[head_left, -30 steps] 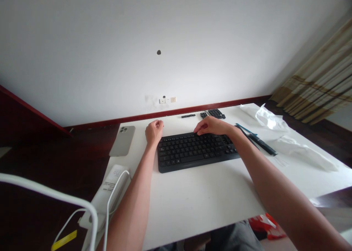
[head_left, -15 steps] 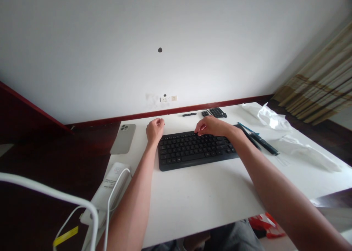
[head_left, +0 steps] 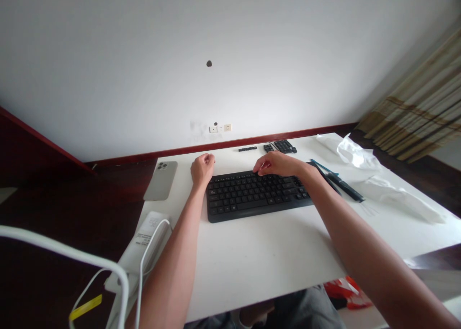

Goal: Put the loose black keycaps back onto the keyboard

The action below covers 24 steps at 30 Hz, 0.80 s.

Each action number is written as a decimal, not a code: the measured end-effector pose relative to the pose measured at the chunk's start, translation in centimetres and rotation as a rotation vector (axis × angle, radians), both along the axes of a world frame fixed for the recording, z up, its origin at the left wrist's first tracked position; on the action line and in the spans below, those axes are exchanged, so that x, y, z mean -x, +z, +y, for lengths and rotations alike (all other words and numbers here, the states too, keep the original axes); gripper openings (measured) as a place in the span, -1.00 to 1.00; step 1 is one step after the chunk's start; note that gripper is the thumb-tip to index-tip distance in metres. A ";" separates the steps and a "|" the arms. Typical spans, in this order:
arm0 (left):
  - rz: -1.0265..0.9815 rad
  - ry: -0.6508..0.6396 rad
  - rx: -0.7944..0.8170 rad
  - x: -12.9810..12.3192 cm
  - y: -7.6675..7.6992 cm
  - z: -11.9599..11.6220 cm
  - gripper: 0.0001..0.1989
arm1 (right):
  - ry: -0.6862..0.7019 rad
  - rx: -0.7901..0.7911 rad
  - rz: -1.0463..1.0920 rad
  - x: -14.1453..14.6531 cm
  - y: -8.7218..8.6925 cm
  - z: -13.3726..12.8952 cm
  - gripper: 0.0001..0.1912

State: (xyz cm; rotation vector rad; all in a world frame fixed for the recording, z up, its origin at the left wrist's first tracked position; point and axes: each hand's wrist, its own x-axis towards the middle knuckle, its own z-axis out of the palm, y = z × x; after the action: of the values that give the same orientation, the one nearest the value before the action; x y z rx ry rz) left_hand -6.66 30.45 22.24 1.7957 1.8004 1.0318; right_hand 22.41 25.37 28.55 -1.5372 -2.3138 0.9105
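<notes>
A black keyboard (head_left: 248, 197) lies on the white table (head_left: 252, 261). Beyond its upper left corner my left hand (head_left: 202, 168) rests with its fingers curled in; what they hold, if anything, is hidden. My right hand (head_left: 273, 164) is over the keyboard's top edge, fingertips pinched together at the upper row; anything between them is too small to name. Behind it, near the table's far edge, lie a strip of loose black keys (head_left: 248, 149), a small key group (head_left: 268, 148) and a larger block of keys (head_left: 284, 147).
A phone (head_left: 161, 181) and a white power strip (head_left: 146, 242) with cables lie at the left. Right of the keyboard are dark tools (head_left: 345, 188) and clear plastic bags (head_left: 355, 152). A white cable (head_left: 65, 252) crosses the lower left foreground.
The view has shifted very slightly. Both hands keep nearly the same places, and the right fingertips have moved a little left along the keyboard's top edge.
</notes>
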 end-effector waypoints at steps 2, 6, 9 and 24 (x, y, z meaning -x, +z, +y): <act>-0.003 -0.005 -0.001 0.0 -0.1 0.0 -0.67 | -0.001 -0.008 -0.007 0.0 0.0 0.0 -0.79; -0.012 -0.005 -0.022 0.1 -0.2 0.1 -0.67 | -0.037 -0.109 0.012 0.5 -0.1 -0.2 -0.77; -0.023 -0.010 -0.033 0.1 -0.2 0.1 -0.66 | -0.185 -0.243 0.229 1.5 0.7 -0.5 -0.57; -0.022 -0.026 -0.013 0.1 0.2 -0.2 -0.65 | -0.323 0.120 1.173 8.0 -2.1 0.3 -0.31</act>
State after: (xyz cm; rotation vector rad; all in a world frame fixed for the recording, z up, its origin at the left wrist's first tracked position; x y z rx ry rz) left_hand -6.74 30.27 22.48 1.8036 1.7570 1.0518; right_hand 14.41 25.66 26.49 -0.9102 -1.1592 1.3534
